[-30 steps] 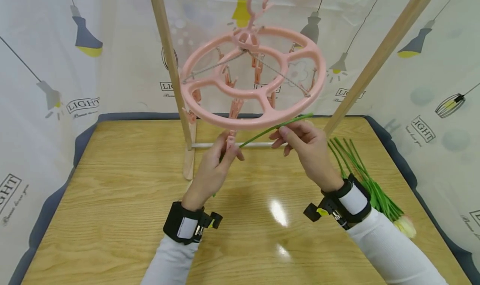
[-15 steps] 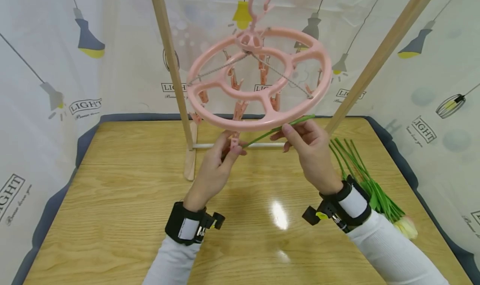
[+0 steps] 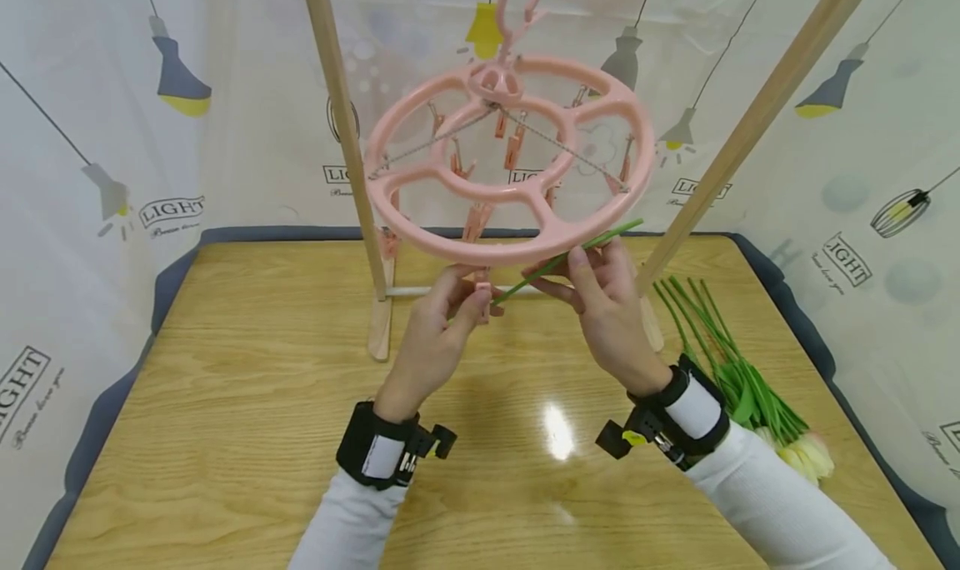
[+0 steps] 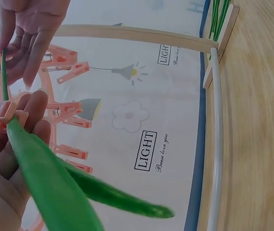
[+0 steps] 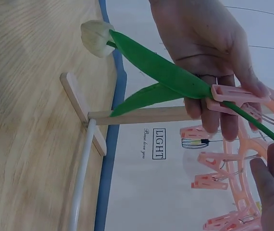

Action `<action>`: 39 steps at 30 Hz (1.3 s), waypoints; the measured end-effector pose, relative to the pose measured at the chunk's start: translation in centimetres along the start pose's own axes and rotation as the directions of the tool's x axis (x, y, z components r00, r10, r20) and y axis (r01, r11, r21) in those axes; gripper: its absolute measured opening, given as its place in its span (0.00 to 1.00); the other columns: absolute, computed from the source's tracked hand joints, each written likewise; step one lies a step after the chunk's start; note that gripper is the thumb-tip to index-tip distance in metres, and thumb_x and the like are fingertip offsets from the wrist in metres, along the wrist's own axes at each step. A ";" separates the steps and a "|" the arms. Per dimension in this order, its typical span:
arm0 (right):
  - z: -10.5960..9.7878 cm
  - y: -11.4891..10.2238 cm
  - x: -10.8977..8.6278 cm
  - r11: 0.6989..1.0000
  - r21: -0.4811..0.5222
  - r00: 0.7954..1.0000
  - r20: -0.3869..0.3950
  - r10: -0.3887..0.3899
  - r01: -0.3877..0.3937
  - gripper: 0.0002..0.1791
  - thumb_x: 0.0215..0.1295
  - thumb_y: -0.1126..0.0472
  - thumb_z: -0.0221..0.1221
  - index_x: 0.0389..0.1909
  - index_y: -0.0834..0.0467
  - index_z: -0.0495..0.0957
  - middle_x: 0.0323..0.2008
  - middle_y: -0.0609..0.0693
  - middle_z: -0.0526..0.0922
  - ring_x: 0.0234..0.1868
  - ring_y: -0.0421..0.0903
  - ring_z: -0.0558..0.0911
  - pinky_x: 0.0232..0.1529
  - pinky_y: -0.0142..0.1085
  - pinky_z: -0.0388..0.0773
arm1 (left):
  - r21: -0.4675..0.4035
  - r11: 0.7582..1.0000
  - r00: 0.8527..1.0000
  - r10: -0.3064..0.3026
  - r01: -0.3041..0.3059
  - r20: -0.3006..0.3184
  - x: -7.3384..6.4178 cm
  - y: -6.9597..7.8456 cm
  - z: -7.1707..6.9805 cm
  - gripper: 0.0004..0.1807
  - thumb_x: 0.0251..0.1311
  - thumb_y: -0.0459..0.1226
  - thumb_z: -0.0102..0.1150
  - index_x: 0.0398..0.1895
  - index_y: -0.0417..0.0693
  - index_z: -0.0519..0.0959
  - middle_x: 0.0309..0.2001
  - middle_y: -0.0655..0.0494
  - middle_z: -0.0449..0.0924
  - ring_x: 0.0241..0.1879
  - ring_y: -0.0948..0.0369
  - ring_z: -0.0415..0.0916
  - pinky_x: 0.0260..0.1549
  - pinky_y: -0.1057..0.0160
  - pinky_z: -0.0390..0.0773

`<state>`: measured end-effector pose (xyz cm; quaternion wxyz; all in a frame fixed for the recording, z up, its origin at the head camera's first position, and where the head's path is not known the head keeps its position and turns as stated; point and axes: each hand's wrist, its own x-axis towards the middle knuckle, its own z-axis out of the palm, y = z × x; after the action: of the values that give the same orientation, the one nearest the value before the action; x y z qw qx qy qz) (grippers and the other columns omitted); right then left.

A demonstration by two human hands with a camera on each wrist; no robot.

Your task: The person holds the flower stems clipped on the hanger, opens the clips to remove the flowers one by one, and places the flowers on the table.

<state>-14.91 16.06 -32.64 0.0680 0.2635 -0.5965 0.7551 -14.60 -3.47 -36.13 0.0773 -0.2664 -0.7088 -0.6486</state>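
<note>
My left hand point(image 3: 431, 328) pinches a pink clothespin point(image 3: 483, 289) that hangs from the round pink drying hanger point(image 3: 510, 249). An artificial tulip with a white bloom point(image 5: 97, 38) and broad green leaves point(image 5: 161, 67) runs through this clothespin point(image 5: 226, 94), its leaf base right at the clip's mouth. The tulip's thin green stem point(image 3: 540, 270) slants up to my right hand point(image 3: 607, 303), whose thumb and fingers hold it near its bare end. In the left wrist view the stem point(image 4: 4, 72) passes between the right hand point(image 4: 36, 29) and the clip.
Wooden posts point(image 3: 337, 120) and a low white rod point(image 3: 405, 291) frame the hanger. More pink clothespins point(image 3: 514, 149) dangle from it. Several other tulips point(image 3: 765, 403) lie on the table point(image 3: 225, 403) at the right. A printed cloth point(image 3: 262, 137) stands behind.
The left hand and its clothespin have shifted slightly right. The right hand has moved a little left, the stem's end pokes further right, and the hanger has swayed.
</note>
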 end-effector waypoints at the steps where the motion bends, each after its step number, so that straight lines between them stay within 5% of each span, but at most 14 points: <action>1: 0.1 0.0 0.0 1.000 0.003 1.000 0.005 0.010 -0.010 0.19 0.78 0.63 0.37 0.66 0.55 0.54 0.49 0.49 0.76 0.47 0.46 0.81 0.52 0.37 0.83 | 0.008 1.000 1.000 -0.002 0.002 -0.009 0.0 0.0 0.0 0.18 0.72 0.31 0.46 0.62 0.37 0.67 0.43 0.32 0.81 0.38 0.47 0.83 0.39 0.50 0.86; 11: 0.6 0.5 0.0 0.982 0.169 0.996 0.042 0.082 -0.089 0.20 0.76 0.70 0.39 0.66 0.57 0.55 0.49 0.51 0.74 0.50 0.46 0.78 0.54 0.38 0.82 | 0.068 0.997 0.995 -0.019 0.026 -0.101 0.3 -0.3 0.1 0.17 0.72 0.34 0.46 0.61 0.39 0.69 0.42 0.34 0.84 0.31 0.50 0.85 0.31 0.48 0.85; 24: 1.5 1.4 -0.3 0.994 0.106 0.999 -0.007 0.035 -0.034 0.36 0.69 0.80 0.41 0.71 0.49 0.47 0.59 0.51 0.68 0.49 0.48 0.80 0.52 0.42 0.84 | 0.071 0.997 0.991 0.009 0.000 -0.132 0.3 -0.6 0.4 0.16 0.71 0.32 0.47 0.58 0.33 0.69 0.41 0.33 0.82 0.31 0.48 0.85 0.31 0.52 0.87; 31: 2.0 1.7 -0.3 0.995 0.093 0.999 -0.024 0.032 -0.030 0.36 0.68 0.81 0.42 0.69 0.49 0.46 0.50 0.50 0.70 0.46 0.47 0.81 0.50 0.41 0.85 | 0.047 0.999 0.989 0.016 -0.009 -0.149 0.3 -0.7 0.5 0.15 0.72 0.31 0.46 0.55 0.30 0.70 0.39 0.33 0.82 0.29 0.48 0.83 0.29 0.50 0.87; 39: 2.2 2.0 -0.4 0.998 0.057 0.999 -0.045 -0.019 0.022 0.37 0.66 0.83 0.43 0.69 0.52 0.47 0.52 0.50 0.71 0.44 0.46 0.82 0.47 0.39 0.86 | 0.063 0.998 0.989 0.037 -0.028 -0.147 0.3 -0.8 0.6 0.13 0.72 0.30 0.44 0.53 0.28 0.71 0.35 0.33 0.81 0.27 0.50 0.79 0.31 0.55 0.87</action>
<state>-14.72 13.53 -34.20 0.0814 0.2545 -0.5699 0.7770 -15.08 -2.79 -36.75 0.1481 -0.2266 -0.7161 -0.6433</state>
